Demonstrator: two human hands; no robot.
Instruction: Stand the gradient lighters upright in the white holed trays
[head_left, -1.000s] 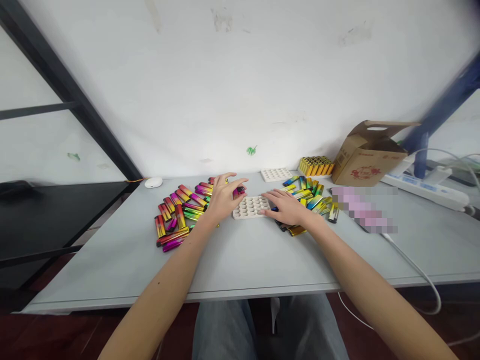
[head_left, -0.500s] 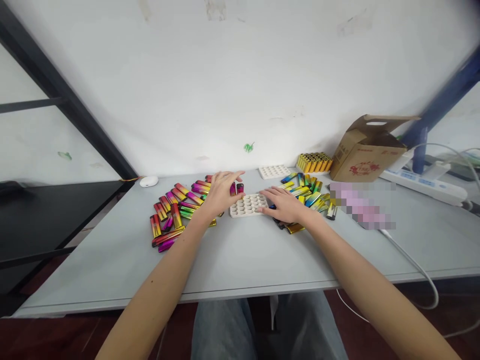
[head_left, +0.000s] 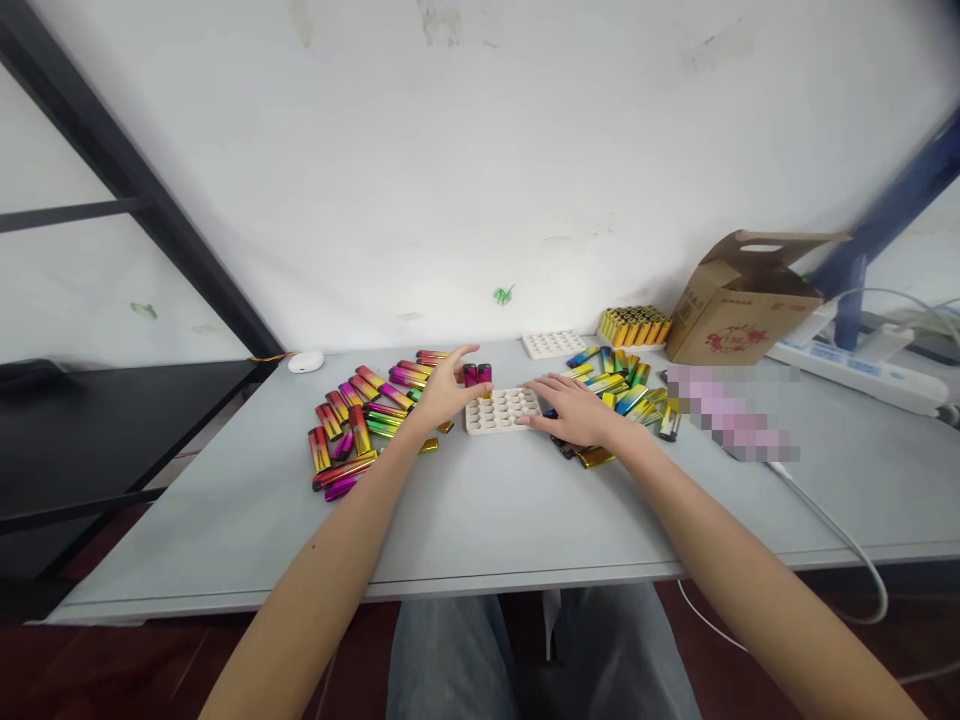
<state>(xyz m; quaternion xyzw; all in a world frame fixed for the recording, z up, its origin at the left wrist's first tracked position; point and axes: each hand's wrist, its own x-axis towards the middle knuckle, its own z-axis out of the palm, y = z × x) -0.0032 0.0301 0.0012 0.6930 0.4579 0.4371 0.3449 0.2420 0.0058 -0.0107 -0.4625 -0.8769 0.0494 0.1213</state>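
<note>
A white tray with rows of holes (head_left: pixel 501 412) lies on the table between my hands. Two magenta lighters (head_left: pixel 478 374) with dark tops stand upright side by side at its back left. My left hand (head_left: pixel 442 393) is just left of them, thumb and index finger spread apart, the thumb close to or touching the lighters' lower part. Over the tray's right edge lies my right hand (head_left: pixel 574 408), its fingers at the back and thumb at the front, holding the tray. Part of the tray's right side is hidden under it.
Loose lighters in red, magenta and green (head_left: pixel 360 430) lie on the left, and blue and yellow ones (head_left: pixel 622 385) on the right. Behind stand another white tray (head_left: pixel 553 345), a filled block of golden lighters (head_left: pixel 636 327) and a cardboard box (head_left: pixel 739 320). A power strip (head_left: pixel 862 372) lies right.
My left hand has drawn slightly back from the two upright lighters, which show more fully now. My right hand stays on the tray. The whole view has shifted slightly.
</note>
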